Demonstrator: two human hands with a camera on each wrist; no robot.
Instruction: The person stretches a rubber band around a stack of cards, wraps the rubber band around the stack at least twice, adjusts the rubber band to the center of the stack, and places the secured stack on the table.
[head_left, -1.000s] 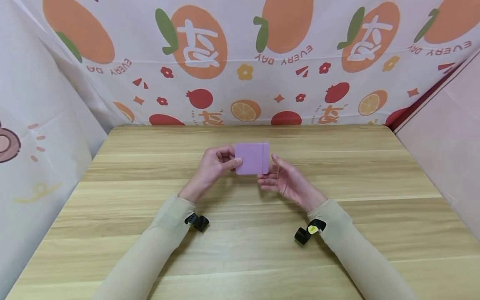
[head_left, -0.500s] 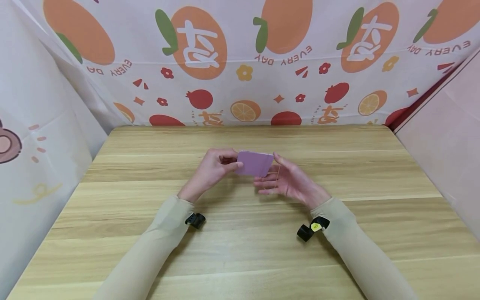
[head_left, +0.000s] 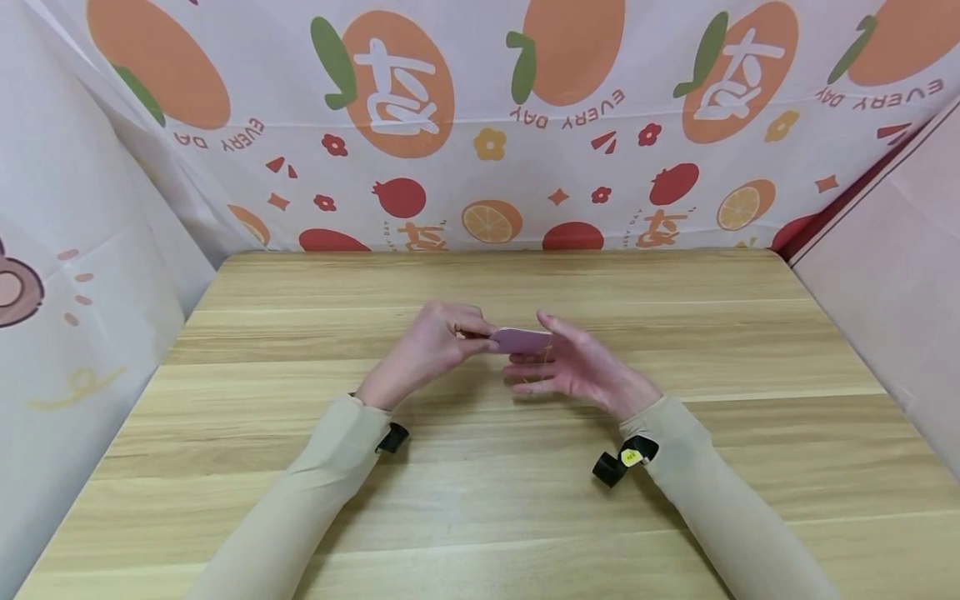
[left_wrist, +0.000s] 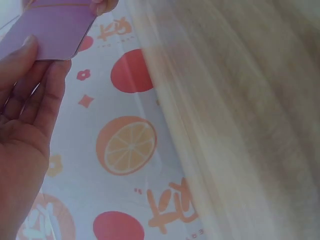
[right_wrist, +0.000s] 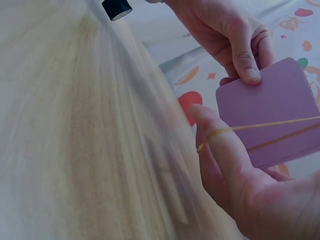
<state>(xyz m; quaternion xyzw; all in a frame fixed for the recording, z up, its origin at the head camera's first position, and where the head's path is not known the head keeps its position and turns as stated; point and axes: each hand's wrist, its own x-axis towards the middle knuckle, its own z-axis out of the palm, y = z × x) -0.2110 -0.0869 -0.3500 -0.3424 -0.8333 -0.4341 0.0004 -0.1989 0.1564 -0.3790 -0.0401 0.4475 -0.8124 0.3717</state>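
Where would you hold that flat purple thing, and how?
Probably pinch the bare end of the purple piece, coming from the person's left, thumb and fingers on opposite faces, as the left hand does: the piece is thin and flat, and the yellow band looped on the right hand crosses the other end.

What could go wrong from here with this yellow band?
The yellow band loops over the thumb of the right hand, so it may slip off and snap back. The left hand pinches the flat purple object at one end, so a tug from the band might twist it out of the grip. The object appears held above the table, so it could drop if that pinch fails.
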